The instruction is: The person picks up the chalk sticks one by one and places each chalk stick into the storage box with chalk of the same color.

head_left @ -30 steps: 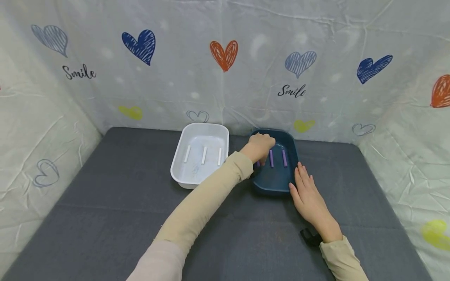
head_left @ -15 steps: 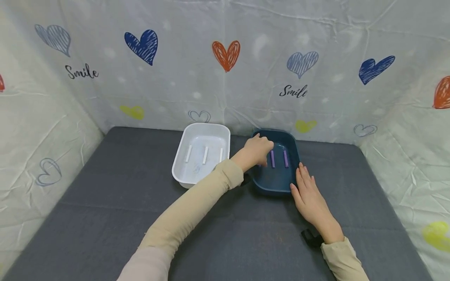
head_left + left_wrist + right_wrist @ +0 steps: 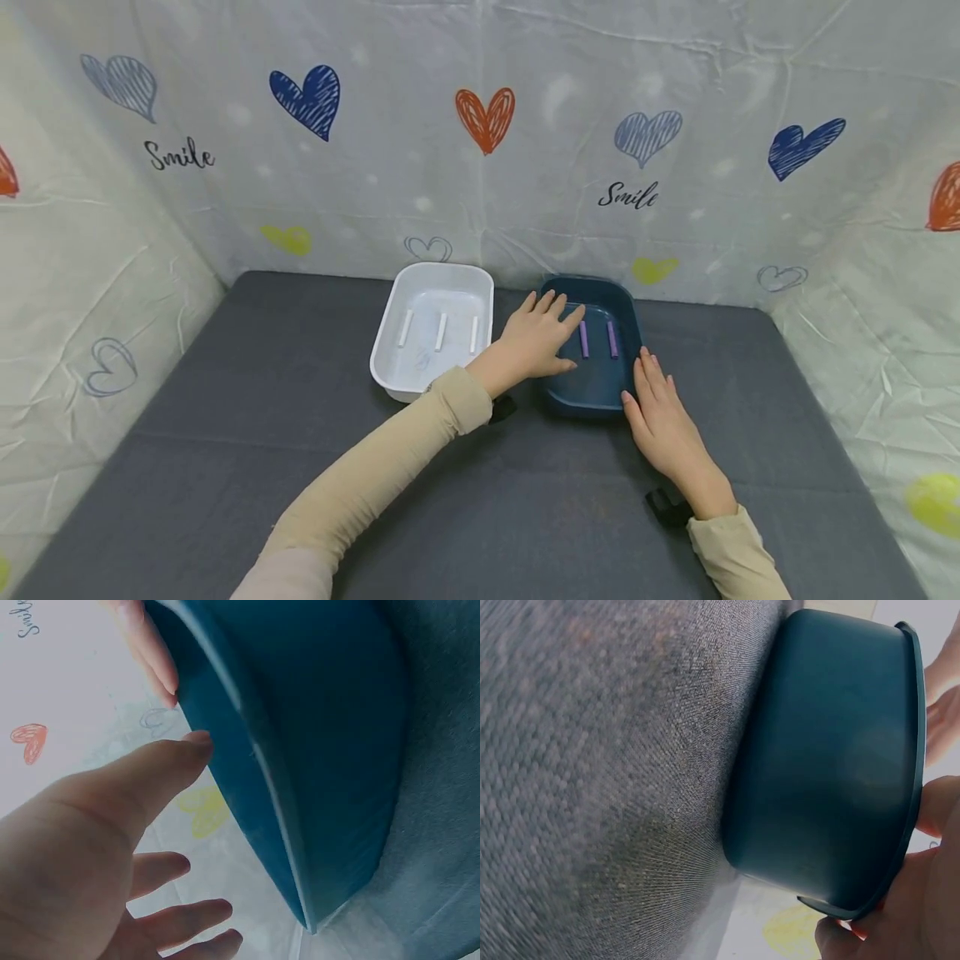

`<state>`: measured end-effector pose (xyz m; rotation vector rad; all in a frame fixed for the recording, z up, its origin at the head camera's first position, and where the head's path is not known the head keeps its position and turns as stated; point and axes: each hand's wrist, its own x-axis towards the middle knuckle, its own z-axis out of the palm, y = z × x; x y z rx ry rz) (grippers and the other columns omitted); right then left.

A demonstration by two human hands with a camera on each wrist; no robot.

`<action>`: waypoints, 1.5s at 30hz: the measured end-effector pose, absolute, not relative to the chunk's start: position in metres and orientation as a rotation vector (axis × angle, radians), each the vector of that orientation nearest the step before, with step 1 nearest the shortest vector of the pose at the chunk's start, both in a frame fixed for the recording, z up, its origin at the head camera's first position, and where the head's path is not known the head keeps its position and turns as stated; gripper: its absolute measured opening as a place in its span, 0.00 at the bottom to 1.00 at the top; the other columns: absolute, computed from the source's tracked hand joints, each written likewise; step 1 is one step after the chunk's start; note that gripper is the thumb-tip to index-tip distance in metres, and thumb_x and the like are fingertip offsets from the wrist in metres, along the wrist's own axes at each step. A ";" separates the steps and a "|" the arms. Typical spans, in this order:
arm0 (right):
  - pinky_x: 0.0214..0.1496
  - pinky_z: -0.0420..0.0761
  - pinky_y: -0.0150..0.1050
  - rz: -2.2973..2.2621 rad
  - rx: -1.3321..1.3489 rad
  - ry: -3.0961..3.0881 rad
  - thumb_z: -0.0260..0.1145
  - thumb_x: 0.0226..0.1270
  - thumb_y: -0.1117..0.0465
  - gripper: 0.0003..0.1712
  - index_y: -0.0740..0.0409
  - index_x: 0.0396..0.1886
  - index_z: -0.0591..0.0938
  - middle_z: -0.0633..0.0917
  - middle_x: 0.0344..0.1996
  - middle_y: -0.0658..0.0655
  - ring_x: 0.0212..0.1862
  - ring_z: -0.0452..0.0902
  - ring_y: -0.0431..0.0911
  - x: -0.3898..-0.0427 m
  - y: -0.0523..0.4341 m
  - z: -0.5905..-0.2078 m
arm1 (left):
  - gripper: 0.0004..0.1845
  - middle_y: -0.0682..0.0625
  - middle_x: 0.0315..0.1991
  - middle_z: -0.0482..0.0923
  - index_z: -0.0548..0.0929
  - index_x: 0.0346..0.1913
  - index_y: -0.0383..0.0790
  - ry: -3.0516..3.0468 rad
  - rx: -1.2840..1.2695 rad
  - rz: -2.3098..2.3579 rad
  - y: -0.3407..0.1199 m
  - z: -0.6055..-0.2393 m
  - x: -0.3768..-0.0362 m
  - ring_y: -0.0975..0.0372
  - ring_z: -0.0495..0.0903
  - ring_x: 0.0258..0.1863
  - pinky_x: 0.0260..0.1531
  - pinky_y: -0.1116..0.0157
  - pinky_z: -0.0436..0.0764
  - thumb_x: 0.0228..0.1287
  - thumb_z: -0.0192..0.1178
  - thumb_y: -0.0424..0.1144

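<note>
My left hand (image 3: 531, 340) is above the left side of a dark blue tray (image 3: 588, 400), its fingers spread and holding nothing. In the left wrist view its thumb (image 3: 169, 761) is close to the tray's rim. Two short purple chalk-like sticks (image 3: 584, 340) lie side by side inside the tray; the area under my left hand is hidden. My right hand (image 3: 667, 429) rests along the tray's right side, fingers straight, fingertips at the rim. In the right wrist view, the tray's outer wall (image 3: 825, 765) stands beside that hand.
A white tray (image 3: 381, 367) stands left of the blue one, with three white sticks (image 3: 441, 332) in a row inside. Both trays sit at the back of a dark grey cloth-covered table (image 3: 480, 517). A hanging sheet (image 3: 555, 100) printed with hearts closes off the back and sides.
My left hand had its fingers bent down into the blue tray. It has risen and drawn back leftward, and its fingers have spread. My right hand has stayed at the tray's right side.
</note>
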<state>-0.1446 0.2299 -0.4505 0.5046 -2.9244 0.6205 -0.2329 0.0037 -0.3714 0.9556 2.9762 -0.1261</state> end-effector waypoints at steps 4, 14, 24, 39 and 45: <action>0.75 0.47 0.62 0.631 0.500 -2.933 0.47 0.82 0.53 0.36 0.73 0.76 0.52 0.46 0.79 0.65 0.78 0.40 0.60 -0.145 0.230 -0.449 | 0.47 0.39 0.76 0.55 0.56 0.79 0.48 3.007 0.983 -0.108 -0.004 -0.374 -0.225 0.47 0.52 0.76 0.74 0.48 0.51 0.63 0.62 0.64; 0.74 0.48 0.64 0.636 0.498 -2.938 0.48 0.81 0.53 0.37 0.72 0.76 0.52 0.47 0.78 0.65 0.78 0.42 0.61 -0.145 0.232 -0.447 | 0.44 0.40 0.75 0.58 0.60 0.78 0.48 3.084 1.049 -0.119 -0.018 -0.382 -0.206 0.45 0.55 0.75 0.73 0.47 0.56 0.65 0.58 0.66; 0.76 0.45 0.61 0.641 0.514 -2.955 0.46 0.82 0.48 0.39 0.71 0.77 0.51 0.48 0.78 0.65 0.77 0.44 0.62 -0.145 0.234 -0.443 | 0.40 0.39 0.72 0.64 0.67 0.74 0.46 3.171 1.174 -0.061 -0.029 -0.391 -0.187 0.43 0.62 0.71 0.70 0.47 0.61 0.67 0.57 0.65; 0.75 0.46 0.62 0.626 0.531 -2.942 0.49 0.81 0.48 0.39 0.71 0.77 0.52 0.51 0.78 0.67 0.77 0.45 0.61 -0.144 0.233 -0.437 | 0.37 0.40 0.69 0.69 0.70 0.72 0.46 3.232 1.247 0.025 -0.047 -0.394 -0.159 0.43 0.66 0.69 0.68 0.47 0.65 0.66 0.59 0.62; 0.75 0.47 0.63 0.625 0.532 -2.944 0.52 0.80 0.50 0.40 0.71 0.77 0.52 0.52 0.77 0.68 0.77 0.46 0.62 -0.142 0.233 -0.436 | 0.37 0.40 0.68 0.70 0.72 0.71 0.44 3.265 1.272 0.068 -0.060 -0.395 -0.146 0.43 0.67 0.68 0.67 0.47 0.67 0.65 0.61 0.61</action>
